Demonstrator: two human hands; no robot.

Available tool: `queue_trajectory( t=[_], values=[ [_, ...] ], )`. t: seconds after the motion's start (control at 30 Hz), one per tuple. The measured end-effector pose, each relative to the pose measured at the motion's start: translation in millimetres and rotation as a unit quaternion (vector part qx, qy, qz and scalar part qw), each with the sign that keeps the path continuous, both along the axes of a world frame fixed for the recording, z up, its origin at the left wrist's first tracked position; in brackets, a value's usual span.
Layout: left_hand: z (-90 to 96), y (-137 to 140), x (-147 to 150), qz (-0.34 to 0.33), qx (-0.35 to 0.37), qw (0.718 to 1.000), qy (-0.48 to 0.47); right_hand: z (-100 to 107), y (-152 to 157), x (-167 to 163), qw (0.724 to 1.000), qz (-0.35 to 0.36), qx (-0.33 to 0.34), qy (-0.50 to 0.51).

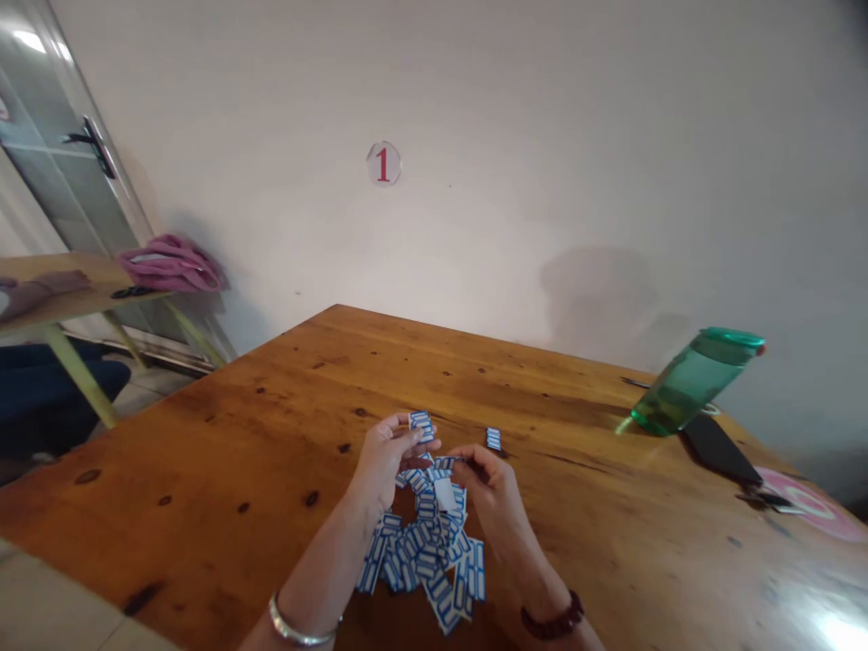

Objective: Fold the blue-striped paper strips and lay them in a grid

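Blue-and-white label stickers (pixel 413 551) lie in a loose, overlapping heap on the wooden table (pixel 271 434). My left hand (pixel 383 457) is closed on a few of these labels (pixel 421 425), thumb on top, above the heap's far end. Close by on the right, my right hand (pixel 488 484) pinches the edge of another label (pixel 444 464) between thumb and fingertips. One label in the heap shows its plain white back (pixel 444 495). A separate label piece (pixel 494 439) lies flat just beyond my right hand. How many labels my left hand holds I cannot tell.
A green translucent bottle (pixel 702 380) stands at the right, beside a black phone-like slab (pixel 722 449). Past it are small metal items (pixel 773 500) and a pink round mat (pixel 824 508). At left, another table (pixel 41 312) bears a pink cloth (pixel 169 264) and a person's arm (pixel 44 291).
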State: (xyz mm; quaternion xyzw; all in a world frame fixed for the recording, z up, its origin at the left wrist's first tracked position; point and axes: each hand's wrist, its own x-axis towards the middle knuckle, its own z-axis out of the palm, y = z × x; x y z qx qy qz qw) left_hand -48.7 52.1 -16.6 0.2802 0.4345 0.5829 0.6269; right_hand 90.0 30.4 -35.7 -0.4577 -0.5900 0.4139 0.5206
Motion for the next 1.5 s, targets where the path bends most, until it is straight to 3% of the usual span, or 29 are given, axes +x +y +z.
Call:
queue_trajectory(
  t=[0.3, 0.53, 0.83, 1.07, 1.37, 1.5],
  values=[
    [0.3, -7, 15, -0.078, 0.034, 0.991, 0.101, 5, 2, 4, 0.998, -0.049, 0.007, 0.032],
    [0.1, -10, 12, -0.176, 0.018, 0.983, 0.040, 10, 2, 9, 0.995, -0.066, -0.039, 0.068],
    [0.3, -4, 11, -0.083, 0.011, 0.987, 0.134, 13, 0, 9, 0.996, -0.044, -0.044, 0.065],
    [-9.4, 3, 8, -0.038, 0.024, 0.970, 0.239, 4, 6, 13, 0.995, -0.101, -0.015, -0.016],
    [-8.7, 3, 8, 0.005, 0.030, 0.978, 0.206, -5, 7, 14, 0.995, -0.096, 0.008, 0.011],
    [-4.4, -2, 13, -0.039, 0.025, 0.985, 0.164, -2, 6, 10, 0.996, -0.085, 0.019, 0.021]
  ],
)
